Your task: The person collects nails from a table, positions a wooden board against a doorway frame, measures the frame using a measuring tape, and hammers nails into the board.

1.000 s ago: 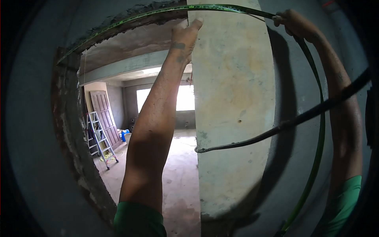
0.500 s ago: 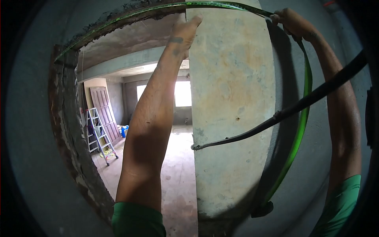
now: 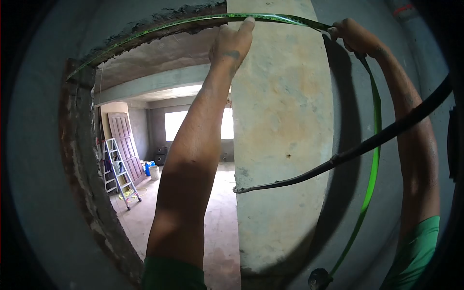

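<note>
A green tape measure blade (image 3: 285, 19) stretches across the top of the doorway and over the pale panel (image 3: 282, 106). My right hand (image 3: 356, 37) is closed on the blade at the panel's upper right. From there the blade hangs in a curve to its dark case (image 3: 319, 279), low on the right. My left hand (image 3: 234, 42) is raised at the panel's upper left edge. Its thumb stands apart from the fingers, the tip touching the blade's lower edge; the other fingers are partly hidden.
A dark cable or rod (image 3: 338, 157) crosses in front of the panel and my right arm. Through the opening are a stepladder (image 3: 118, 171), a leaning door (image 3: 126, 145), a bucket (image 3: 154, 172) and a blue container (image 3: 148, 169). The doorway's left edge (image 3: 84, 159) is rough.
My left hand has shifted slightly right, its thumb now at the blade. The blade over the doorway appears lower in view. The hanging case has moved down.
</note>
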Available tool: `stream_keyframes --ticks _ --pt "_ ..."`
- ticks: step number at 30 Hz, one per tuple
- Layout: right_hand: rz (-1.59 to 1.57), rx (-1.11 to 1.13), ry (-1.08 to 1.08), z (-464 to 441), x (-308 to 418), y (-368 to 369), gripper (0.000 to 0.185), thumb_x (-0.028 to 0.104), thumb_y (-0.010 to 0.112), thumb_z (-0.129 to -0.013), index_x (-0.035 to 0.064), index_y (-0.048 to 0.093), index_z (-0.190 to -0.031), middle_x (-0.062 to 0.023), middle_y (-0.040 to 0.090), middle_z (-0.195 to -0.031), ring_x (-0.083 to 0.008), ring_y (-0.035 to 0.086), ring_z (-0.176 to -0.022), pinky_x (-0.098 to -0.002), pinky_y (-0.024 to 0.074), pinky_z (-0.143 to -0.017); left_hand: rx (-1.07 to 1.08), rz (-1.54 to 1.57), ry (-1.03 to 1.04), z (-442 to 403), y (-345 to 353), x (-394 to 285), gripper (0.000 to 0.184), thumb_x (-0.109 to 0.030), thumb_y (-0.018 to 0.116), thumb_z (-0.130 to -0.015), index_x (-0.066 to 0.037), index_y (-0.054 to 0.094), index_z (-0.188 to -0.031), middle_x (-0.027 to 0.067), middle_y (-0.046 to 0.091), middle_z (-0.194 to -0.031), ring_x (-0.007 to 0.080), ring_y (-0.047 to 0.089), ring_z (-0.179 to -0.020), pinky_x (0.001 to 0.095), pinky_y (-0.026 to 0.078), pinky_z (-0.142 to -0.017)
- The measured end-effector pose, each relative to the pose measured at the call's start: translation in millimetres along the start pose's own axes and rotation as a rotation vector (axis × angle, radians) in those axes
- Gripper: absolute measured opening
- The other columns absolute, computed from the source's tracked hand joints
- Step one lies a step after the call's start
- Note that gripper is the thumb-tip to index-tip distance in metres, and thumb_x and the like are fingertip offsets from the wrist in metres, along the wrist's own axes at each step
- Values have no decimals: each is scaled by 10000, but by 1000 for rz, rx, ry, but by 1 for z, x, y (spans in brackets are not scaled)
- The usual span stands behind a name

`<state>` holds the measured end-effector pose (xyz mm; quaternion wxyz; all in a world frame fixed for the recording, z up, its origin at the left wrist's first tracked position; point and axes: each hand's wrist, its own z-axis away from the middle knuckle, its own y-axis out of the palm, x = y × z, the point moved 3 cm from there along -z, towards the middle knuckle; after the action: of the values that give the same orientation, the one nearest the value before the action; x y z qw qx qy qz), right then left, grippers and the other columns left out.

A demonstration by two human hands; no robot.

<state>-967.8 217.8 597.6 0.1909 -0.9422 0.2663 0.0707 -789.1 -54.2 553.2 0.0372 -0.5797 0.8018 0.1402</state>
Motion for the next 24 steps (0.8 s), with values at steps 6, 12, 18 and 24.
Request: stream_keyframes --ticks 6,12,18,24 --pt "145 44 -24 -10 -13 3 178 32 508 -963 -3 668 -894 -64 597 -775 -122 558 -505 -302 464 -470 85 -203 -132 15 -7 -30 866 -665 560 -873 126 612 -1222 286 615 -1283 375 595 -1227 407 460 -1009" --pt "70 45 -8 -1 -2 0 151 6 520 -944 -1 668 -917 -65 602 -775 -132 567 -520 -303 468 -482 44 -369 -143 20 -8 -34 688 -629 580 -873 -3 719 -1123 235 691 -1154 372 645 -1124 458 476 -959" --pt "-16 -2 39 2 0 0 263 188 490 -1022 11 667 -944 -44 552 -651 -121 518 -484 -313 430 -459 -35 -376 -121 12 6 -27 704 -604 585 -876 40 686 -1142 248 677 -1174 388 644 -1121 458 482 -962" --pt "-31 -22 49 11 0 5 318 262 495 -1039 17 670 -938 -30 502 -576 -108 467 -436 -329 405 -429 -62 -363 -90 6 7 -19 751 -641 631 -839 57 694 -1109 254 678 -1172 379 657 -1107 447 507 -935"
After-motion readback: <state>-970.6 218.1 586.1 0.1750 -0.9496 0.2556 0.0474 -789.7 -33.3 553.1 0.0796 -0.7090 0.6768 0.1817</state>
